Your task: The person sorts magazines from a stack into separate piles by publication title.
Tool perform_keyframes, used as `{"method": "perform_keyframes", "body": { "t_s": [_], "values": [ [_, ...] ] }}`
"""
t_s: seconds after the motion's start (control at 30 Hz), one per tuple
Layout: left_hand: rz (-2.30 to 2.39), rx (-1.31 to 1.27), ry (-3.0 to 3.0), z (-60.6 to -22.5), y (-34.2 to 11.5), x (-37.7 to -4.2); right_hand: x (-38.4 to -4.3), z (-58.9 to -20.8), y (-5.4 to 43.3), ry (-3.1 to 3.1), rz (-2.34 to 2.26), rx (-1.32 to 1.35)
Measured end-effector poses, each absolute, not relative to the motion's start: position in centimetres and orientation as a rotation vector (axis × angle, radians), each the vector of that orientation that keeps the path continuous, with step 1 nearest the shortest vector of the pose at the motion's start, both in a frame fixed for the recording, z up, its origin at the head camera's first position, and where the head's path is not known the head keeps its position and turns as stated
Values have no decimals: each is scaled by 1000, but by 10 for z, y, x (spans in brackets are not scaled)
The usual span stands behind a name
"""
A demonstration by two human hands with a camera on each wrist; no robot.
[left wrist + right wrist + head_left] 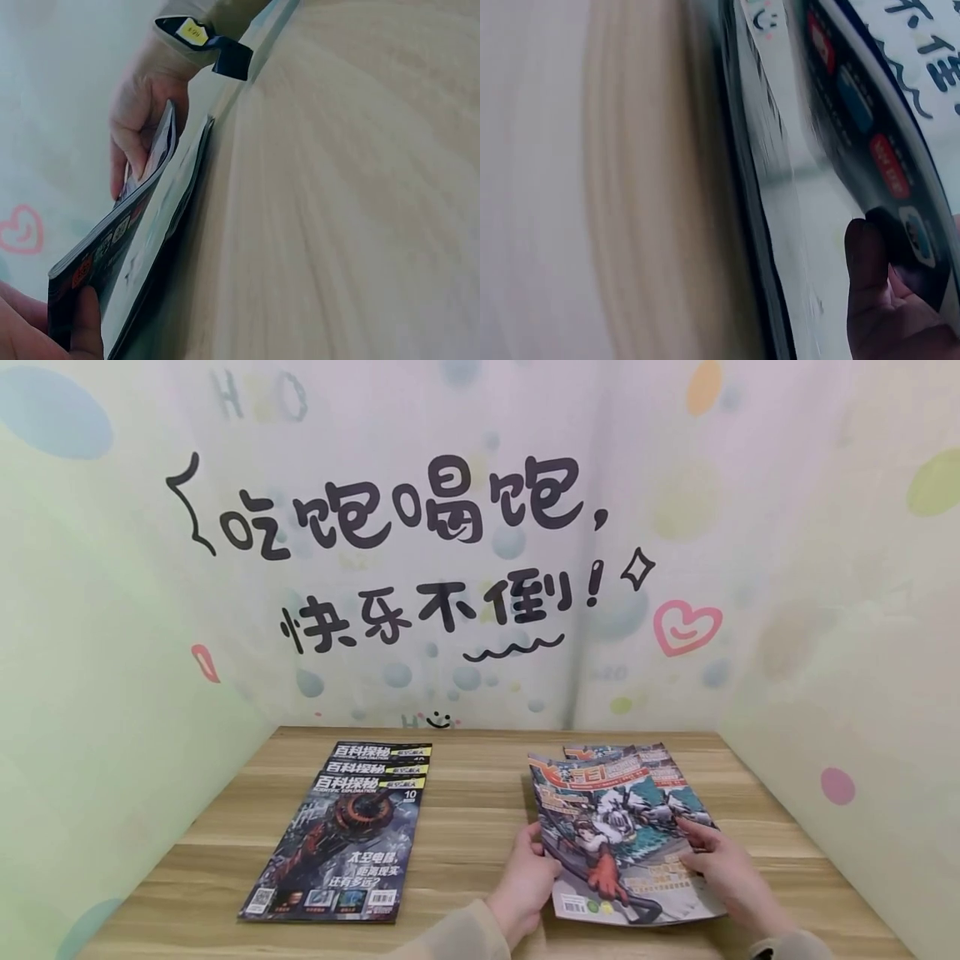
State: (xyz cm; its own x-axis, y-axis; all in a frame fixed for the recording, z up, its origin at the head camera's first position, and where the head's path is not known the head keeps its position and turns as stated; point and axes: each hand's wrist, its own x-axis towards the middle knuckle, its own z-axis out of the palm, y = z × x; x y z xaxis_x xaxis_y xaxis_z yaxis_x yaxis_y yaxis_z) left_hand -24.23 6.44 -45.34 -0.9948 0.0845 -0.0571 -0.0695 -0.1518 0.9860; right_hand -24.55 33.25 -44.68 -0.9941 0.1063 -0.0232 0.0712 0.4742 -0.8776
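Observation:
Both hands hold a comic-style magazine (592,814) by its two sides, tilted up above the right part of the table. My left hand (527,878) grips its left edge, thumb on the cover. On the opposite edge, my right hand (731,872) pinches the magazine, thumb on top. In the left wrist view the raised magazine (105,244) stands apart from another one (176,195) lower down. The right wrist view shows the magazine's dark back (855,112) and the right hand (892,322). Behind it, similar magazines (652,753) are partly hidden.
On the table's left lie three overlapping science magazines (345,835), their titles staggered. The wooden table (465,827) meets printed curtain-like walls (450,685) at the back and both sides.

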Motion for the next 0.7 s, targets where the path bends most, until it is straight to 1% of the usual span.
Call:
{"method": "perform_keyframes", "body": {
  "t_s": [0.37,0.7],
  "values": [
    [2287,-11,1930,-454,102,-234,-234,-454,375,-2679,1607,-155],
    [2250,-44,1988,-462,124,-229,-230,-455,397,-2688,1650,-251]
  ]
}}
